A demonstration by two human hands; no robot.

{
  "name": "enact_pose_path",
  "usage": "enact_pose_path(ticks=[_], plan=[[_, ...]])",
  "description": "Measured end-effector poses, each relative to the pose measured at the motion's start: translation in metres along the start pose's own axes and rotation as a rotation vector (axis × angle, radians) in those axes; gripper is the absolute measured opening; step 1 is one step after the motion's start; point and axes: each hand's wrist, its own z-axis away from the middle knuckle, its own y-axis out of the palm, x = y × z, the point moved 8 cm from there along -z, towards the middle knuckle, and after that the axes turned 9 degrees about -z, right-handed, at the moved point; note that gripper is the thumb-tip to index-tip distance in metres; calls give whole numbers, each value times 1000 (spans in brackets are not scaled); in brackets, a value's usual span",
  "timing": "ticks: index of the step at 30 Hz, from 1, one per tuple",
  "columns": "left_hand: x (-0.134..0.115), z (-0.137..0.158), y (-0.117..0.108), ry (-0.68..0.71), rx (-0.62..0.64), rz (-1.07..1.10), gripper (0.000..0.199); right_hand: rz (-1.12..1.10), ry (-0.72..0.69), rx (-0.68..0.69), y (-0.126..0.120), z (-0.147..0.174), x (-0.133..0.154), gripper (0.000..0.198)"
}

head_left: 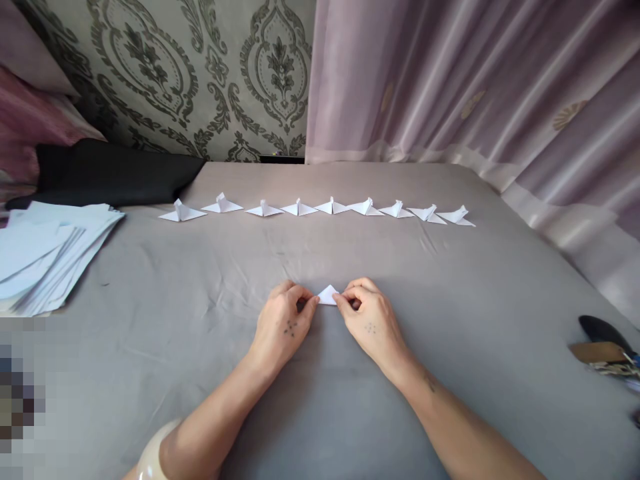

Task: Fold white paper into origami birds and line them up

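Nine folded paper birds [330, 208] were found ranged across the upper centre of the bed [450, 373], a tenth, a small folded paper triangle [329, 295], was pinched unfinished between the closed fingertips of the left hand [286, 321] and right hand [367, 319], and a stack of unfolded sheets [47, 250] remained at left.

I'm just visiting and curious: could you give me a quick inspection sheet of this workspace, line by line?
Surface: grey sheet, wrinkled, spread flat.
Job's things: small white folded paper, pinched between both hands; row of nine folded paper figures behind it; stack of white sheets at left.
Clutter: black cloth at far left; dark objects at right edge, unclear.
Grippers: left hand and right hand, fingertips closed on the paper.
Cables: nothing seen.
Surroundings: patterned wallpaper, mauve curtain.
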Motion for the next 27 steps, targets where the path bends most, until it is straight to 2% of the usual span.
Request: enact_pose_path(ticks=[8,16,20,27], plan=[[-1,0,3,23,9,-42,20,16,49,6,2,0,-4,21],[-13,7,7,196,-105,-299,25,47,21,-1,4,0,-5,24],[-14,8,10,209,-131,-391,24,57,21,11,5,-1,-5,24],[-15,5,9,247,-111,-301,15,106,23,-2,0,-2,-1,27]])
